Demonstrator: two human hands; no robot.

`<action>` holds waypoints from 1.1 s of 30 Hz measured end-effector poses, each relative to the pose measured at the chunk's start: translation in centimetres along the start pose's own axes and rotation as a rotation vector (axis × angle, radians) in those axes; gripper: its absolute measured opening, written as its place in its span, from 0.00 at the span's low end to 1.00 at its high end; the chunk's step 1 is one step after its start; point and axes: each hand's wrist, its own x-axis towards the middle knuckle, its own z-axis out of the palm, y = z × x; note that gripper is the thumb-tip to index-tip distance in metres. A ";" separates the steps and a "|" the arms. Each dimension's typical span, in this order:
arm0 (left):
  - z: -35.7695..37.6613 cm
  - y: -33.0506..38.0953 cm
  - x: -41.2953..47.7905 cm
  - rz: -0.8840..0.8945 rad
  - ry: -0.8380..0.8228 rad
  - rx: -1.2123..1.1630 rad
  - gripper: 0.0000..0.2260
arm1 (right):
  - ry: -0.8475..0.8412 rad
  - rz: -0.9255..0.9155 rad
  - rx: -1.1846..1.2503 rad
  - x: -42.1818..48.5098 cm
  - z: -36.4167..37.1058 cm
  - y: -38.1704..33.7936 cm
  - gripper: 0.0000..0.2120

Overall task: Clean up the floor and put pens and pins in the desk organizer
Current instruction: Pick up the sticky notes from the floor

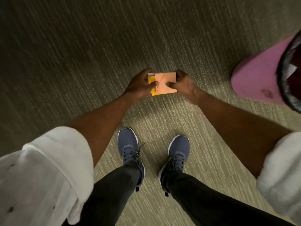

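Note:
I hold a small stack of sticky notes [164,84] in front of me, above the carpet. The top sheet is pale orange, a yellow one shows under it at the left, and a white corner pokes out at the top left. My left hand [140,84] pinches the stack's left side, thumb on top. My right hand [184,85] pinches its right side the same way. No pens, pins or desk organizer are in view.
A pink waste bin [257,74] with a dark liner stands at the right edge, close to my right arm. Green striped carpet [97,46] fills the view. My two blue sneakers [128,144] stand below my hands.

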 end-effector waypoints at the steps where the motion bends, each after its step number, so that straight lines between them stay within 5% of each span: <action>1: -0.7 1.1 -0.6 -0.073 0.010 -0.084 0.23 | -0.015 0.021 0.073 -1.0 -0.6 -1.0 0.17; 5: -3.9 5.8 -5.0 -0.196 -0.038 -0.349 0.13 | -0.067 0.096 0.269 -5.7 -2.2 -5.9 0.15; 11: -8.3 11.7 -12.1 -0.123 0.084 -0.573 0.08 | -0.114 0.099 0.538 -12.3 -2.7 -14.1 0.18; 17: -11.4 17.7 -18.1 -0.115 0.141 -0.764 0.17 | 0.105 -0.010 0.566 -17.6 -4.7 -20.9 0.14; 22: -13.6 22.3 -21.2 -0.069 0.219 -0.784 0.18 | 0.048 0.011 0.592 -21.4 -7.3 -24.1 0.12; 33: -15.6 30.4 -26.9 0.033 0.116 -0.761 0.21 | 0.001 -0.068 0.584 -27.5 -11.0 -29.9 0.16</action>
